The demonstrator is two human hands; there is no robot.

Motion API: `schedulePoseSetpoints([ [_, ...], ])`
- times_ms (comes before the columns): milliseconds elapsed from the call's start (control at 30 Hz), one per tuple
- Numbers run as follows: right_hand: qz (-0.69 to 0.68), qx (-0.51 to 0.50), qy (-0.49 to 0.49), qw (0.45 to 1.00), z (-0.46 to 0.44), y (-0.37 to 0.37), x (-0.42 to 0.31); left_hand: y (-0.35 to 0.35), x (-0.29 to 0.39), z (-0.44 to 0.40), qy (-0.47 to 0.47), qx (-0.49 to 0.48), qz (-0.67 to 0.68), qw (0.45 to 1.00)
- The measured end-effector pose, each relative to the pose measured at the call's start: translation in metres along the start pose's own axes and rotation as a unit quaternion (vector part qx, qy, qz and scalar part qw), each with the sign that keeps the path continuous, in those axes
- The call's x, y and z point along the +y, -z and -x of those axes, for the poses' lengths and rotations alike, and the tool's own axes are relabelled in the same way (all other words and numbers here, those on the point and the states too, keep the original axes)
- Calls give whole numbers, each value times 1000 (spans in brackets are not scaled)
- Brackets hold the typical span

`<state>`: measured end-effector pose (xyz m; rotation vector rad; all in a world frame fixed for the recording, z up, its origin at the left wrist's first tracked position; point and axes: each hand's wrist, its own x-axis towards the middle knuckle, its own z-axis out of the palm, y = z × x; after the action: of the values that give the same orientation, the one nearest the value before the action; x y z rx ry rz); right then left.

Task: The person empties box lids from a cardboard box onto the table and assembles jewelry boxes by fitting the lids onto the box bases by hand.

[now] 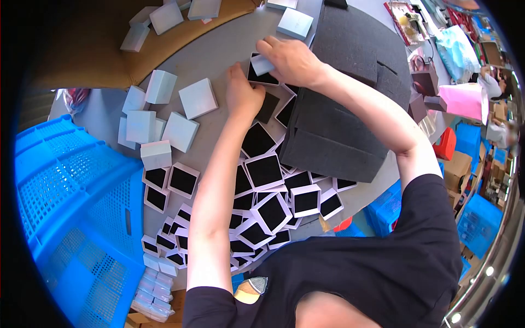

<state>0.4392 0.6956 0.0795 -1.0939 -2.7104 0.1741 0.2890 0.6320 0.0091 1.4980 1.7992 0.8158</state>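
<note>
At the far side of the table, my left hand (244,94) has its fingers closed at the left edge of a small white box with a black inside (264,79). My right hand (291,59) is bent over the same box and grips a small pale lid-like piece (262,65) at its opening; its fingertips are partly hidden. A dark square pad (267,107) lies just below my left hand. Nearer my body, many open white boxes with black linings (264,170) lie in a loose pile. Closed pale boxes or lids (198,98) are scattered to the left.
Stacked black foam sheets (333,126) lie on the right. A large cardboard box (109,49) stands at the upper left, with blue plastic crates (82,197) below it. Another pale box (295,23) sits beyond my right hand. A pink bag (464,102) is farther right.
</note>
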Motion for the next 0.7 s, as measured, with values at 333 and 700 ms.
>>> schedulePoseSetpoints([
  [333, -297, -198, -140, 923, -4, 23, 24, -17, 20, 14, -51, 39, -55, 996],
  [700, -235, -157, -194, 939, -25, -26, 46, 30, -16, -43, -164, -109, -97, 976],
])
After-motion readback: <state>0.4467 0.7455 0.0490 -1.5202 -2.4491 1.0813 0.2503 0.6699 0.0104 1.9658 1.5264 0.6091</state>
